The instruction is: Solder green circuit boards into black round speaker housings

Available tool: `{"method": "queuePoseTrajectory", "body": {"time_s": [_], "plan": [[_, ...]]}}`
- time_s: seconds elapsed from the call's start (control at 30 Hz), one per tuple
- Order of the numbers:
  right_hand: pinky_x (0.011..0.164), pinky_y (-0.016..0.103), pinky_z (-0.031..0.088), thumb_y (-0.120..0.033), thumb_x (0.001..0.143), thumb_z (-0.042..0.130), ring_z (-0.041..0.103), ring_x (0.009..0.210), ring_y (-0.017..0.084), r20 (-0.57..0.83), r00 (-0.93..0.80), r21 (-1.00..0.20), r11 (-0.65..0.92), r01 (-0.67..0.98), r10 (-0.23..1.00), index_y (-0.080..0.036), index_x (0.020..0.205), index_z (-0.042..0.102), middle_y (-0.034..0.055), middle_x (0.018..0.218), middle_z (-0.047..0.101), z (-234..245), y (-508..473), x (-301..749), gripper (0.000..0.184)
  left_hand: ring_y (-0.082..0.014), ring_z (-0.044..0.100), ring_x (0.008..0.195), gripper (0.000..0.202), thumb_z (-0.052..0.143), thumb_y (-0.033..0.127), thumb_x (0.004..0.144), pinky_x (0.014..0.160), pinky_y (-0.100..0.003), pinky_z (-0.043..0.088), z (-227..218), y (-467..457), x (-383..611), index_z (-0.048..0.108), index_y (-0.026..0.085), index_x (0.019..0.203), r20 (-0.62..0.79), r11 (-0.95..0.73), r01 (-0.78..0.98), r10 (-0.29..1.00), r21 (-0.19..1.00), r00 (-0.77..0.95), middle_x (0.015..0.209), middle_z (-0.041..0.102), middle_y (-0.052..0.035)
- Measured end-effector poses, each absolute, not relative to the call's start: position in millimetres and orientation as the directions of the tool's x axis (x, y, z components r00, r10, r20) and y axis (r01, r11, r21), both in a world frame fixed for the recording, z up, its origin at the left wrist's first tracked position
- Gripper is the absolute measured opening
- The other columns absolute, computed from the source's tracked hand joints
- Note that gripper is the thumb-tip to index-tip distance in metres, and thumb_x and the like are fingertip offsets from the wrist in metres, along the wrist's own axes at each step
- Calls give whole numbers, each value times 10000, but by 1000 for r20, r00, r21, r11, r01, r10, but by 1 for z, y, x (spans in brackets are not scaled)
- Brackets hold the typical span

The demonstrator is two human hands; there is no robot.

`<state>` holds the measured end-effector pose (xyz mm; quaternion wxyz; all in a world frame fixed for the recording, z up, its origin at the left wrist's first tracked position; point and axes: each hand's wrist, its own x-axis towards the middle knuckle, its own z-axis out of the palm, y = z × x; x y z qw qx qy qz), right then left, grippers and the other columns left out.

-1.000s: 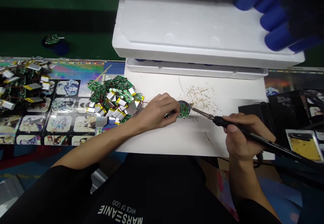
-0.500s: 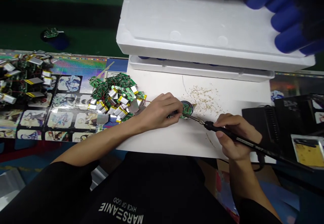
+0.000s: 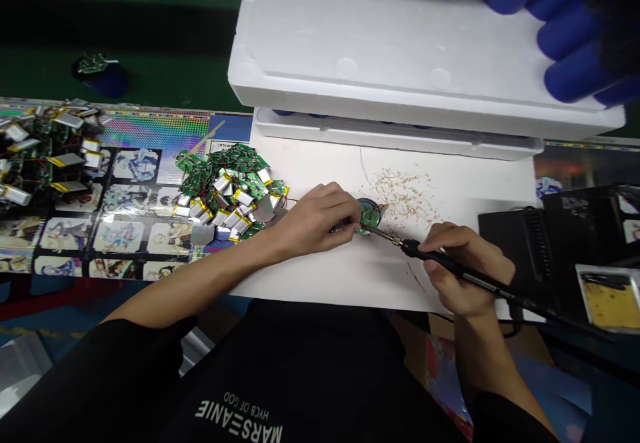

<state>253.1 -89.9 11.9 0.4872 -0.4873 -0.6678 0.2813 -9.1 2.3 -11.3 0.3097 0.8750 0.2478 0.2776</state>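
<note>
My right hand (image 3: 463,266) is closed around the black handle of a soldering iron (image 3: 440,260). The iron's metal tip meets a green circuit board (image 3: 370,213), which sits at a round dark-rimmed part. My left hand (image 3: 330,217) is closed in a pinch at the board's left side. What its fingertips grip is hidden behind them. To the left lies a pile of green circuit boards (image 3: 245,163) with silver battery cells (image 3: 243,197) wired to them.
White foam trays (image 3: 350,89) stand at the back, with blue cylinders (image 3: 570,76) on the right. Tan crumbs (image 3: 407,193) litter the white board (image 3: 310,276). A black box (image 3: 510,236) and a yellow sponge in a tray (image 3: 607,303) are at right. More boards with batteries (image 3: 50,143) lie far left.
My right hand and the soldering iron have shifted very slightly left, with the tip still at the board. My left hand stays in place.
</note>
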Motion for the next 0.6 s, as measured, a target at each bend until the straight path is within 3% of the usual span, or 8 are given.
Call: {"method": "queuePoseTrajectory", "body": {"time_s": [0.17,0.43,0.6], "plan": [[513,301,384,-270,870,750,553,548,153,397,-55,-846,388,364,916,-240,898,738,-13,639,605,15,-89,250,43,-210,665,995,97,581,175,1020,915,-364,523,-12,2,-9,667,204,985,355,-696,246,599,675,718,1014,775,-58],[507,348,435,-348,872,784,534,527,171,582,97,-770,509,384,808,-253,898,725,-7,654,623,6,-92,256,115,-209,657,970,116,559,187,1022,911,-370,512,-12,3,-9,656,211,963,327,-692,256,592,675,737,1014,780,-62],[481,314,482,-333,900,809,630,548,159,563,290,-796,414,442,774,-237,996,757,-4,744,681,2,-97,245,146,-208,657,971,120,554,182,1029,897,-363,506,-13,3,-10,649,211,962,349,-703,246,587,668,730,1015,779,-58]]}}
